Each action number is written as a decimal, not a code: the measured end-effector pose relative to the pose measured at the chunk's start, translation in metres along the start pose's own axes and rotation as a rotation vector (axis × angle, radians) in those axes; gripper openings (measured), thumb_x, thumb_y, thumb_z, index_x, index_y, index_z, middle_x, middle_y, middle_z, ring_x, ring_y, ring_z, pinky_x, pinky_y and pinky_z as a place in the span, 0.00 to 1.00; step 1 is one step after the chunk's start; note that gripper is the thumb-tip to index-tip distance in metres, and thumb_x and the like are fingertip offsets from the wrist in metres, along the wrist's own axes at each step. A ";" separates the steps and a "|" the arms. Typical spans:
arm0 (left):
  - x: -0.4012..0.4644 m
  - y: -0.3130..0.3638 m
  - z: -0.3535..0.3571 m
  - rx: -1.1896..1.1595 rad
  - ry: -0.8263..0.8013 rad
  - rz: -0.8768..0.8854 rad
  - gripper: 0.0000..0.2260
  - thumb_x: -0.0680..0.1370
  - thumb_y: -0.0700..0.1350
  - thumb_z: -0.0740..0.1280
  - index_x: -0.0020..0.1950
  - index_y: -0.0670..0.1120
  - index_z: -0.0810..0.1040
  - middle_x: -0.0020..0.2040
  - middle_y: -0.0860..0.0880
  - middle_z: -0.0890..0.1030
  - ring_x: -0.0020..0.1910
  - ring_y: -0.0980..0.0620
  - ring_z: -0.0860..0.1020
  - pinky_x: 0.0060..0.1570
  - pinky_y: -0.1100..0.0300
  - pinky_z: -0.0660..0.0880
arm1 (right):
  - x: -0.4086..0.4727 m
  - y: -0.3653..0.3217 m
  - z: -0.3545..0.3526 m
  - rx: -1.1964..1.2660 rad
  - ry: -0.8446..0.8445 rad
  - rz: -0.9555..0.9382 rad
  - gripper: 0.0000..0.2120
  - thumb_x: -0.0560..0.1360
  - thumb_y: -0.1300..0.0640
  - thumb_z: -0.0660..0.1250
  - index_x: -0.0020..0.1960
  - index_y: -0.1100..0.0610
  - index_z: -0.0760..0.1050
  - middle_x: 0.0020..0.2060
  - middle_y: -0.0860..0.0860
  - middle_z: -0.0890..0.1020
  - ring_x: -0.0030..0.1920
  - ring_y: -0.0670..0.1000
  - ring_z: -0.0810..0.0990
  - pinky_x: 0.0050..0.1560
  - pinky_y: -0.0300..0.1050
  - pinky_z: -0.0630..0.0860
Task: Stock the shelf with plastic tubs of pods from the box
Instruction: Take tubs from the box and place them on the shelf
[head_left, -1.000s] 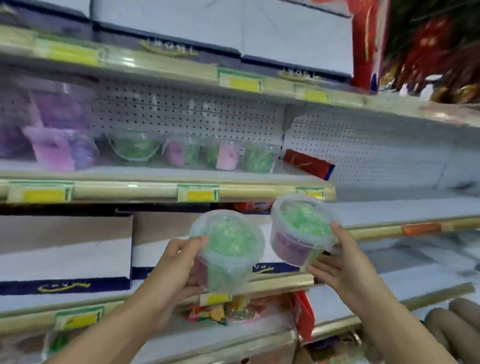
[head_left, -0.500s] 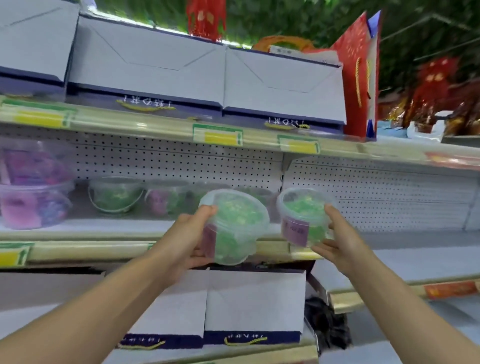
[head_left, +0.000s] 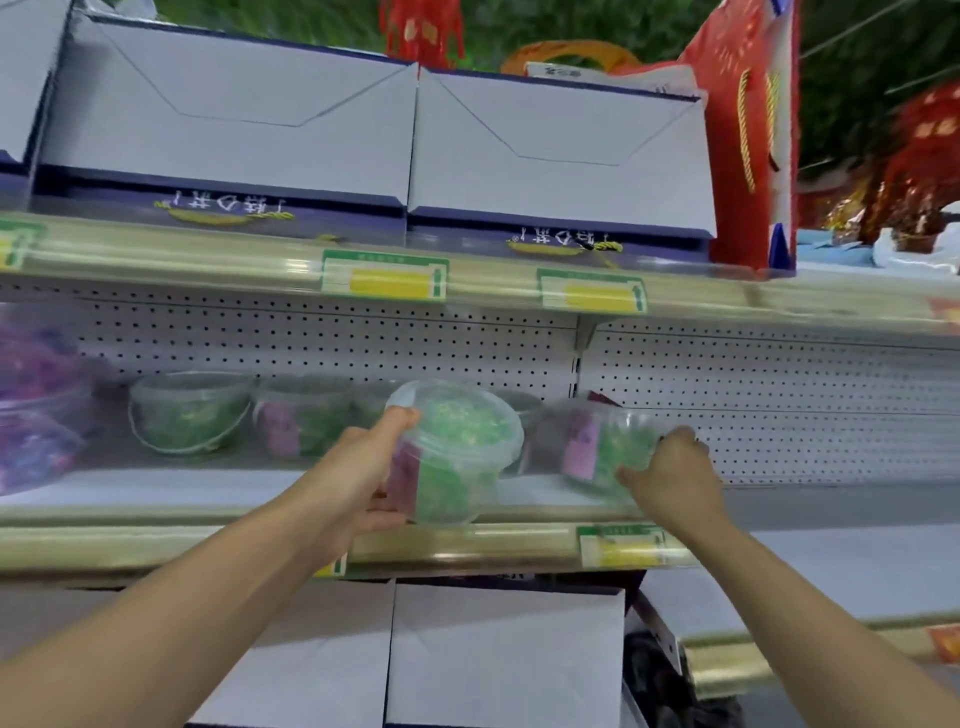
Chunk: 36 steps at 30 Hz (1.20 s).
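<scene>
The left hand (head_left: 363, 478) holds a tub (head_left: 457, 452) of green pods, its grip curled round the side with the thumb up on the lid's rim. This tub is tipped: its lid faces up and toward the camera, its base points down and back toward the shelf (head_left: 156, 488), and it hangs just above the shelf's front edge, near the middle. A pink label shows on its left side.

The right hand (head_left: 670, 478) grips a second tub (head_left: 608, 447) from the right, fingers wrapped over its near side. That tub leans too, its top tilted left and away, its pink label facing the camera. It sits low over the shelf toward the right end; blur hides whether its base touches.

Behind them, along the back of the shelf, stands a row of tubs (head_left: 234, 415) upright, with green pods and pink labels. At the left end lie clear packs of purple goods (head_left: 36, 405), blurred.

The shelf is pale, backed by white pegboard (head_left: 779, 405), and its front edge carries a gold rail with a green and yellow price tag (head_left: 621, 545). The shelf above bears more tags and large white boxes (head_left: 561, 156) with dark blue bands, and a red gift bag (head_left: 753, 130) beside them at the right. Below, further white boxes stand. Green foliage and red ornaments fill the top of the room.
</scene>
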<state>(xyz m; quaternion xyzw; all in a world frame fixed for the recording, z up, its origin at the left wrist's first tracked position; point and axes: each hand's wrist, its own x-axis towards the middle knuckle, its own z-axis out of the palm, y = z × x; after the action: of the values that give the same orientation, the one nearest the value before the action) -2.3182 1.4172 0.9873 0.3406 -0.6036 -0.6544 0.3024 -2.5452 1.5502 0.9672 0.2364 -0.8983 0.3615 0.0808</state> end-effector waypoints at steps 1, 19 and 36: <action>0.002 -0.001 0.001 0.008 -0.003 -0.002 0.18 0.77 0.57 0.63 0.61 0.47 0.70 0.47 0.43 0.78 0.44 0.45 0.79 0.59 0.45 0.75 | -0.001 0.002 0.005 0.000 0.051 -0.042 0.30 0.72 0.56 0.71 0.65 0.65 0.60 0.57 0.63 0.72 0.49 0.62 0.77 0.43 0.47 0.70; 0.022 -0.005 0.013 0.061 -0.052 -0.022 0.21 0.76 0.58 0.63 0.65 0.48 0.70 0.54 0.40 0.79 0.49 0.43 0.80 0.55 0.49 0.77 | 0.053 -0.004 0.044 -0.122 0.035 -0.141 0.28 0.74 0.57 0.63 0.71 0.58 0.57 0.56 0.62 0.73 0.52 0.63 0.76 0.41 0.48 0.71; 0.041 -0.006 0.102 0.466 -0.171 0.197 0.21 0.79 0.60 0.55 0.51 0.45 0.78 0.52 0.48 0.80 0.53 0.49 0.78 0.57 0.54 0.73 | -0.005 0.027 -0.022 0.399 -0.133 -0.376 0.31 0.57 0.42 0.77 0.56 0.43 0.69 0.51 0.46 0.79 0.51 0.49 0.78 0.53 0.50 0.77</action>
<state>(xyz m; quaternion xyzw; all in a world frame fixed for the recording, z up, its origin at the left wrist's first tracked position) -2.4251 1.4444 0.9818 0.2842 -0.7916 -0.4916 0.2256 -2.5544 1.5842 0.9648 0.4335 -0.7531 0.4933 0.0392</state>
